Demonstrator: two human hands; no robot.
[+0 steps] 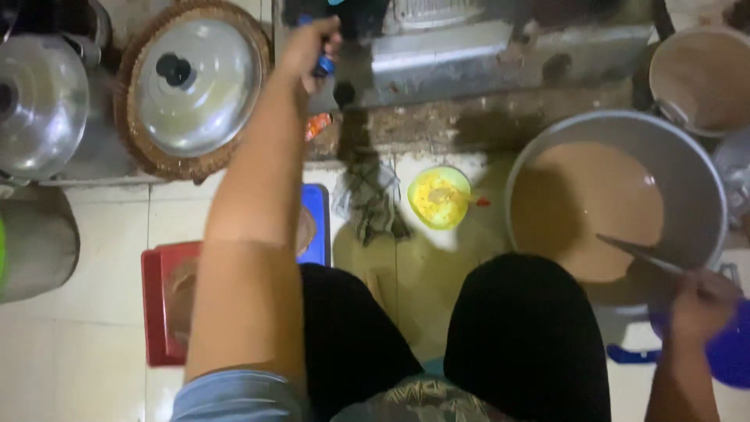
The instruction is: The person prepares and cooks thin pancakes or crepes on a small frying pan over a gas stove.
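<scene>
View from above of a person crouched on a pale tiled floor (94, 352), both knees in dark cloth at the bottom of the frame; the left hand (311, 45) is stretched far forward, fingers curled tight around a small dark blue object (323, 64), perhaps a bottle or lighter, too blurred to tell, held up near a grimy metal ledge (469, 62) at the top; the right hand (699, 301) sits low at the right edge, fingers closed on the handle of a long thin utensil (637, 254) whose tip reaches over a large grey basin (703, 195) filled with smooth tan liquid (586, 207); beneath that hand a blue plastic item (730, 352) shows only in part; between the knees and the ledge stands a small green bowl (439, 197) holding something yellow, beside a crumpled dark cloth (371, 199); to the left lie a red tray (156, 305) and a blue one (316, 223), and a metal lid (195, 82) rests on a woven mat (129, 117); a second pot (699, 74) of tan liquid stands top right; handling this well seems to call for a steady grip on the utensil, so it does not slide into the basin while the other arm reaches away.
</scene>
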